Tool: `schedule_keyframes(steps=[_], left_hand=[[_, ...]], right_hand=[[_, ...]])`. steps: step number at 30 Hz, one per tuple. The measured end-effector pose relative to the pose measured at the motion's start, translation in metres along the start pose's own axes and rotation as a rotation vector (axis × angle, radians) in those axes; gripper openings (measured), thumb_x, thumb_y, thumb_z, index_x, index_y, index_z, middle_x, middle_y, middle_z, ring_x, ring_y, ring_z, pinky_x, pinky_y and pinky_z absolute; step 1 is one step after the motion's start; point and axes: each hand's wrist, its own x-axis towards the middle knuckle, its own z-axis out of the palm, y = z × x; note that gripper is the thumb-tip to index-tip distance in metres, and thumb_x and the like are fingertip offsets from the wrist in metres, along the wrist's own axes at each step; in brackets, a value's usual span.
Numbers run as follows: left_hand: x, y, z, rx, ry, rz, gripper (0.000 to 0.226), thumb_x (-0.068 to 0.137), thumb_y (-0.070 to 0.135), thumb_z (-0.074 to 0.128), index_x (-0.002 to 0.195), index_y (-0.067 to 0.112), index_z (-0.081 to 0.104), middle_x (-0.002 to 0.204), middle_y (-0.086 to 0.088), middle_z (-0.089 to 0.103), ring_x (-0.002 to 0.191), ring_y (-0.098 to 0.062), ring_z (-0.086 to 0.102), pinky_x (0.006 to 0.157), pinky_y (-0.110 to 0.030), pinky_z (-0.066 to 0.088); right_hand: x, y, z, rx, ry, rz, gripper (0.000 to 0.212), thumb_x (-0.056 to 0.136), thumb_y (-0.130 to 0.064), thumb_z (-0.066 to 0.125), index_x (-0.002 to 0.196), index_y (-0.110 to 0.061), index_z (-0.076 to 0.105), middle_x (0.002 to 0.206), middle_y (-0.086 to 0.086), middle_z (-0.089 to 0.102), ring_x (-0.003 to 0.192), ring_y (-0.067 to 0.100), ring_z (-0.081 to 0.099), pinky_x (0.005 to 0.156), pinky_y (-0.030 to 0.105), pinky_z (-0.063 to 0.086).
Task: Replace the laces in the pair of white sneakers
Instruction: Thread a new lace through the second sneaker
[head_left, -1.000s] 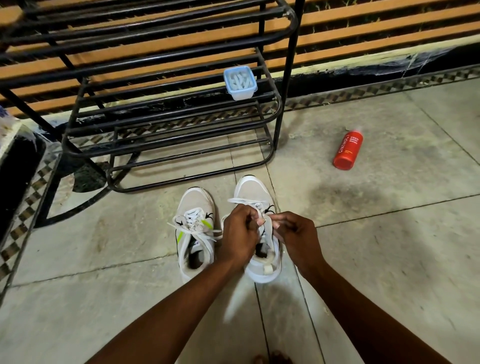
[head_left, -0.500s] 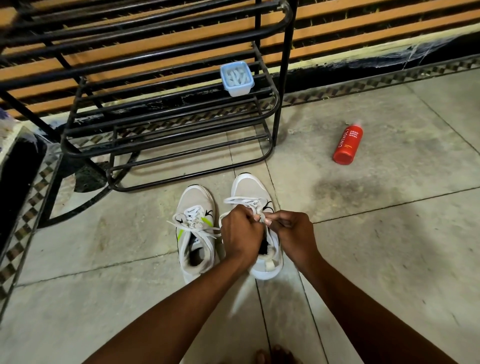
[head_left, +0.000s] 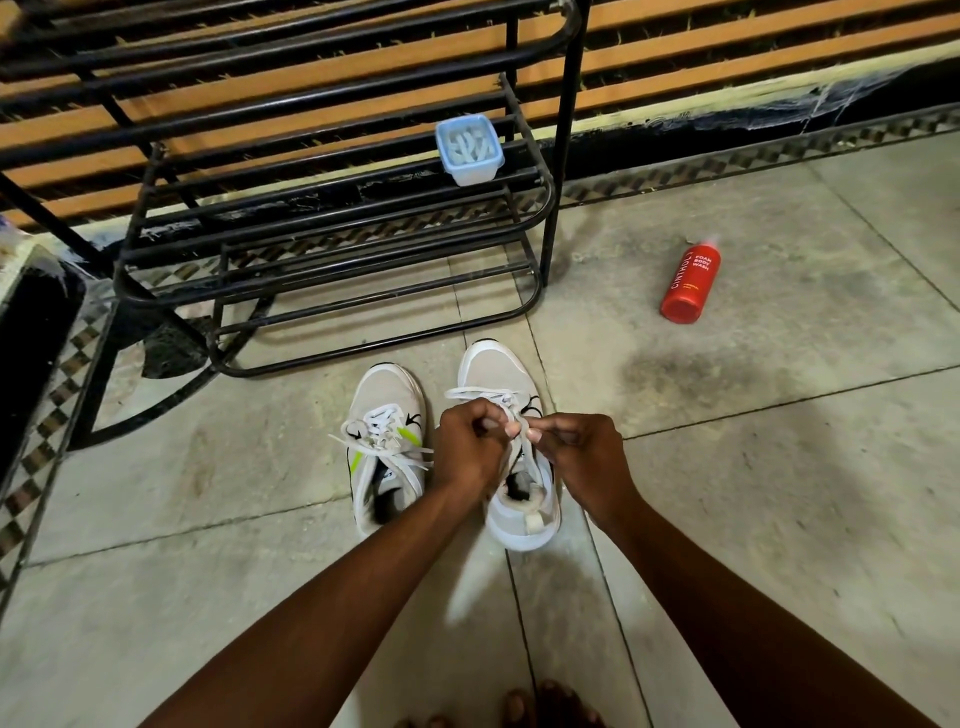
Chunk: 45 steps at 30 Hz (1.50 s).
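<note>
Left hand (head_left: 470, 451): fingers curled tight, pinching the white lace (head_left: 511, 415) above the tongue of the right-hand sneaker (head_left: 511, 441).
Right hand (head_left: 582, 457): fingers curled, thumb and forefinger pinching the same lace; fingertips of both hands nearly meet. Which strand each holds is hard to tell.
Right-hand sneaker: white, on the tiled floor (head_left: 779, 493), long axis running away from the person, toe toward the black metal rack (head_left: 332, 218).
Left-hand sneaker (head_left: 387, 441): just beside it, same heading, laced, lace ends splayed sideways; yellow-green flash on the side.
Red bottle (head_left: 691, 283): lying on the floor, well apart to the right; label reads "FOAM BODY WASH".
Blue-lidded tub (head_left: 470, 150): on a rack shelf, pale pieces inside.
</note>
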Motion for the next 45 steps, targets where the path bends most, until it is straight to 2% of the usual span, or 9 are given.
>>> schedule_keyframes(steps=[6,18,21,26,29,32,35,41,45], left_hand=[[0.005,0.005,-0.002,-0.085,-0.046,-0.044,0.026,0.075,0.002,0.089,0.065,0.021,0.074,0.06,0.011,0.071,0.059,0.001,0.065,0.064,-0.017,0.054],[0.002,0.005,-0.009,-0.089,-0.051,-0.103,0.035,0.064,0.004,0.096,0.086,-0.003,0.07,0.078,-0.007,0.069,0.069,-0.015,0.064,0.077,-0.041,0.061],[-0.002,0.006,-0.017,0.01,-0.098,-0.089,0.055,0.054,0.008,0.101,0.098,0.004,0.067,0.087,0.003,0.061,0.075,-0.012,0.058,0.077,-0.036,0.058],[-0.006,0.0,-0.023,0.082,-0.1,-0.049,0.057,0.055,0.019,0.103,0.098,0.011,0.066,0.09,0.003,0.064,0.078,-0.009,0.059,0.065,-0.015,0.051],[-0.009,0.0,-0.02,0.089,-0.085,-0.026,0.058,0.057,0.017,0.102,0.1,0.011,0.064,0.091,0.003,0.062,0.077,-0.007,0.057,0.061,-0.01,0.047],[-0.008,-0.003,-0.021,0.085,-0.088,-0.026,0.059,0.057,0.019,0.102,0.101,0.01,0.065,0.092,0.002,0.062,0.078,-0.009,0.057,0.063,-0.011,0.049],[-0.008,-0.003,-0.021,0.11,-0.086,-0.036,0.058,0.057,0.02,0.102,0.1,0.01,0.065,0.092,0.001,0.063,0.077,-0.009,0.057,0.062,-0.011,0.049],[-0.007,-0.002,-0.02,0.122,-0.076,-0.05,0.058,0.059,0.024,0.102,0.102,0.013,0.066,0.095,-0.001,0.066,0.08,-0.008,0.06,0.064,-0.011,0.049],[-0.007,-0.002,-0.021,0.132,-0.087,-0.032,0.057,0.058,0.024,0.102,0.103,0.013,0.067,0.095,-0.002,0.066,0.079,-0.009,0.06,0.071,-0.021,0.055]], right_hand=[[0.006,-0.001,-0.002,-0.025,-0.054,0.006,0.025,0.09,-0.008,0.059,0.095,-0.024,0.077,0.093,0.004,0.078,0.093,0.023,0.075,0.09,0.053,0.059],[0.004,-0.024,0.004,-0.308,0.013,-0.109,0.015,0.082,-0.019,0.055,0.075,-0.025,0.068,0.07,-0.005,0.071,0.068,0.015,0.07,0.068,0.042,0.059],[0.0,-0.023,0.008,-0.378,0.064,-0.089,0.015,0.087,-0.017,0.052,0.077,-0.027,0.058,0.076,-0.006,0.068,0.072,0.016,0.065,0.065,0.035,0.051],[0.002,-0.019,0.004,-0.307,0.049,-0.111,0.008,0.082,-0.029,0.041,0.082,-0.025,0.048,0.073,0.002,0.066,0.067,0.025,0.066,0.062,0.051,0.057],[0.004,-0.029,-0.002,-0.319,0.152,-0.225,0.011,0.086,-0.021,0.039,0.086,-0.018,0.049,0.081,0.0,0.07,0.071,0.017,0.067,0.065,0.041,0.056],[0.006,-0.038,-0.013,-0.078,0.245,-0.22,0.01,0.097,-0.002,0.042,0.092,-0.009,0.048,0.091,0.001,0.075,0.084,0.019,0.073,0.074,0.045,0.06],[0.01,-0.055,-0.024,0.346,0.092,-0.107,0.011,0.096,0.009,0.041,0.093,-0.001,0.044,0.086,0.017,0.066,0.073,0.032,0.068,0.073,0.049,0.061],[0.02,-0.05,-0.05,-0.74,-0.382,-0.435,0.024,0.081,-0.001,0.048,0.086,-0.023,0.04,0.075,-0.006,0.049,0.066,0.017,0.048,0.06,0.035,0.041],[0.016,-0.039,-0.046,-1.11,-0.528,-0.516,0.016,0.08,-0.025,0.035,0.087,-0.024,0.048,0.088,-0.007,0.041,0.077,0.022,0.052,0.063,0.035,0.039]])
